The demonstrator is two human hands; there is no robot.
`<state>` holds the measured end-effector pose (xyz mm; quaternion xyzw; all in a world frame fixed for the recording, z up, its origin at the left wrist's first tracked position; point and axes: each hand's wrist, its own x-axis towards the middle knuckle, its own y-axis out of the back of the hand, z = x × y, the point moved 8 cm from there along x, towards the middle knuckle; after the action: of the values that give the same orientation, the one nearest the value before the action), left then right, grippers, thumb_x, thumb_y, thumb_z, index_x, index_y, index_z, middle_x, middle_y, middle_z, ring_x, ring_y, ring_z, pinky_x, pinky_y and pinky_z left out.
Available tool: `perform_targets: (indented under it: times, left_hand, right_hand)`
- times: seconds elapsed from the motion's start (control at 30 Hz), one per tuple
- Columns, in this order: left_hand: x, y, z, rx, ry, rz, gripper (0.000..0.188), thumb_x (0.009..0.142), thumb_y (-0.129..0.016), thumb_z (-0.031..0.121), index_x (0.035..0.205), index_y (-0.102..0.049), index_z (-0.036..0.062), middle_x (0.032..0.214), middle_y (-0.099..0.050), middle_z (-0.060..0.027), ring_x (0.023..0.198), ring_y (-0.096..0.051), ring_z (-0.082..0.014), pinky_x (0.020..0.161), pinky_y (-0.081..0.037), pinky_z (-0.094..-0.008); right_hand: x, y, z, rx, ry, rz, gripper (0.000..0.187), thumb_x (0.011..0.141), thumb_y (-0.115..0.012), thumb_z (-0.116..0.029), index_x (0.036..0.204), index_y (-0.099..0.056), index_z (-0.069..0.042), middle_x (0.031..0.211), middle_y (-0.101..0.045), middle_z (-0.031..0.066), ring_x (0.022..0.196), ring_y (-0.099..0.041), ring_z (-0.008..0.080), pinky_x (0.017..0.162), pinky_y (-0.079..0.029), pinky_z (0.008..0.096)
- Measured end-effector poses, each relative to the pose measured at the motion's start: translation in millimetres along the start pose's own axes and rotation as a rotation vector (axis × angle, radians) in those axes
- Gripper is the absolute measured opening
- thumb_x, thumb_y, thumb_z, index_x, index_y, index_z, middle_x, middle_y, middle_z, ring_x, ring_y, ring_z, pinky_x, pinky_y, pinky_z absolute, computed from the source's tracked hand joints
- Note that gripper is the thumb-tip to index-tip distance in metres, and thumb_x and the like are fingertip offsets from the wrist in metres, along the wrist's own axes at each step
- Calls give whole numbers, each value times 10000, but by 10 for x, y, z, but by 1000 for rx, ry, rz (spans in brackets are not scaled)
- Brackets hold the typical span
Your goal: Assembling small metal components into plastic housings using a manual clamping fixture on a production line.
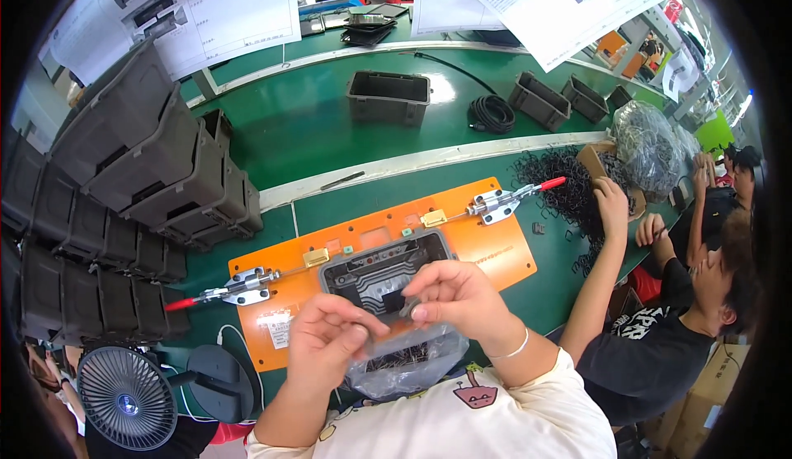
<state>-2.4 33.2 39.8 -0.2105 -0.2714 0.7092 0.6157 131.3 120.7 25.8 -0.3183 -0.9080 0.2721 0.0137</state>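
My left hand (326, 339) is closed in a pinch, thumb against fingers, on something small and greyish that I cannot make out. Close by on the right, my right hand (462, 298) pinches a small dark grey piece (407, 307) whose kind is unclear. Both hands hover over the near side of a grey open plastic housing (330, 278), which sits in an orange fixture plate (495, 253). Below my hands, a clear plastic bag (450, 360) holds several small dark parts. Toggle clamps with red handles flank the housing, the left clamp (247, 286) and the right clamp (497, 205).
Stacked grey bins (157, 174) fill the left side, with a fan (128, 401) in front. Black clips (565, 183) lie in a heap at right, near a co-worker's arm (598, 277). Farther back are a grey box (388, 100) and a coiled cable (492, 113). Paper sheets hang above.
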Motion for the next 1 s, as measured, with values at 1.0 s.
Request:
perform_targets:
  times: [1.0]
  left_hand:
    - [-24,696,435,709,-342,292,171,793,-653,-118,951,-643,-52,950,-643,-99,837,-644,-147,724,-541,-241]
  right_hand:
    - [969,281,-763,-1497,329,-12,108,653,-719,15,749,-670,10,711,-608,137,653,-623,294,616,-512,357]
